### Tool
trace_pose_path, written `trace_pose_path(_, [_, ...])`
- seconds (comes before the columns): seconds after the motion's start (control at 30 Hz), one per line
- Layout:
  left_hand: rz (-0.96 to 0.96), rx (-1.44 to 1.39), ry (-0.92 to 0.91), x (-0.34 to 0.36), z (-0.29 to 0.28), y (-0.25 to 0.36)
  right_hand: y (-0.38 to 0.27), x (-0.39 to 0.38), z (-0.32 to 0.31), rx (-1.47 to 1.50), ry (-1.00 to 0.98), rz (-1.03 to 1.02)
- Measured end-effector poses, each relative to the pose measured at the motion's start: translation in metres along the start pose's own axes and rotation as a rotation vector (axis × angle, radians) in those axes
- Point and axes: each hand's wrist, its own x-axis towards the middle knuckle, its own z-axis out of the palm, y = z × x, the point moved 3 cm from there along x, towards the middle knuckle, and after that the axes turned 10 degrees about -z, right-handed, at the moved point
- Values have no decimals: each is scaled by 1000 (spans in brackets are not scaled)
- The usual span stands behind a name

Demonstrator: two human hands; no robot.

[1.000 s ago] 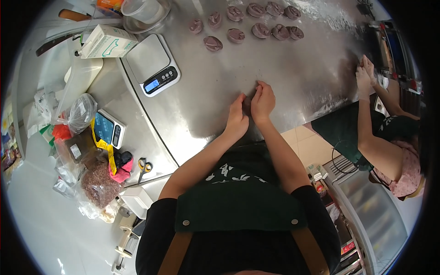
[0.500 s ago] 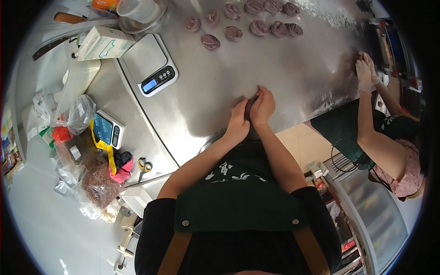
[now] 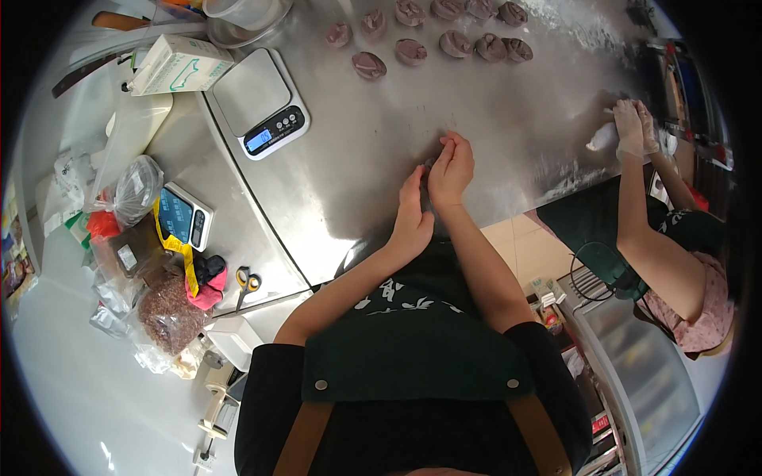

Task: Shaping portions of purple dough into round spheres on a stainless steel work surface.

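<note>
Low over the near part of the steel table, my left hand (image 3: 412, 220) and my right hand (image 3: 452, 173) face each other palm to palm. Their fingers are curved and held together. A small bit of a purple dough piece (image 3: 429, 165) shows between them; the rest is hidden by the palms. The right hand sits slightly farther forward than the left. Beyond them, toward the far edge, several purple dough pieces (image 3: 411, 52) lie in two loose rows. Left of these stands a white digital scale (image 3: 275, 133) with a lit display and a bare pan.
At right, a co-worker's gloved hands (image 3: 633, 127) hold a white piece above the floured table (image 3: 508, 151). A carton (image 3: 178, 67) and plastic tubs (image 3: 238, 12) stand at far left. Nearer are a second scale (image 3: 186, 218), scissors (image 3: 247, 284) and a bag of brown granules (image 3: 171, 313).
Both my hands have shifted slightly, the right one forward past the left, still palm to palm. A white piece now shows at the co-worker's hands.
</note>
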Motion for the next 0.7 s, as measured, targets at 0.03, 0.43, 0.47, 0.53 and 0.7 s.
trace_pose_path(0.03, [-21, 59, 7, -1, -3, 0, 4, -2, 0, -4, -3, 5])
trace_pose_path(0.43, [-65, 265, -94, 21, -14, 5, 5, -5, -5, -26, -72, 66])
trace_pose_path(0.47, [-14, 248, -63, 13, -10, 6, 0, -4, -6, -9, -47, 56])
trace_pose_path(0.53, [41, 234, -36, 4, -5, 7, 1, -6, -6, 8, -15, 46])
trace_pose_path(0.7, [25, 287, 67, 5, -8, -6, 21, -13, -12, -137, 8, -103])
